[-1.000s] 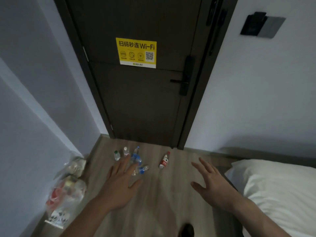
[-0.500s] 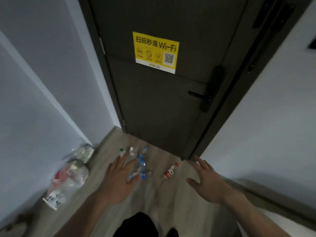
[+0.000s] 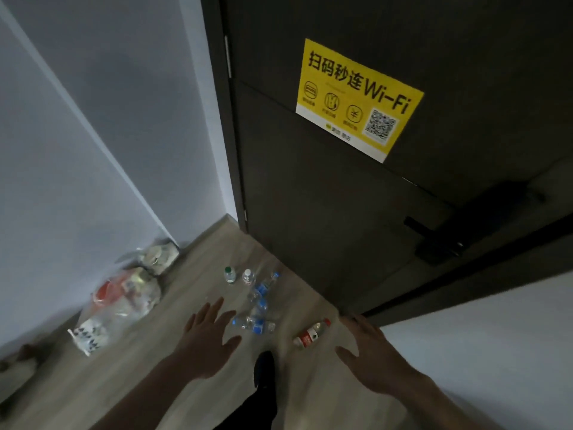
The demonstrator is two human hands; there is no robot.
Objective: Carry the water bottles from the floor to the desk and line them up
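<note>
my left hand [image 3: 207, 342] hung in the lower middle of the frame, fingers spread and straight, palm down, holding nothing. my right hand [image 3: 370, 352] was out to the lower right, likewise spread wide and empty, its fingertips near the bottom edge of the door [image 3: 341, 212].

the bottles lay on the wood floor [image 3: 148, 377] between and above my hands, none of them touched. two stood upright in the centre of the frame, side by side: a green-capped bottle [image 3: 229, 275] and a white-capped bottle [image 3: 248, 277] just right of it. to their right and below, a loose cluster of blue-labelled bottles [image 3: 259, 301] lay on their sides, running down toward my left fingertips; they were blurred, so i could not count them for sure, perhaps four. the lowest of them [image 3: 253, 324] lay just right of my left fingers. a red-labelled bottle [image 3: 311, 333] lay on its side apart from the cluster, between my two hands and nearer the right one.

at centre left, clear plastic bags [image 3: 124, 302] of rubbish sat against the grey wall [image 3: 93, 150]. the dark door filled the upper right, with a yellow wi-fi sticker [image 3: 359, 99] on it and a black handle [image 3: 434, 240] at the right edge. my dark trouser leg and shoe [image 3: 263, 367] showed at the bottom centre.
</note>
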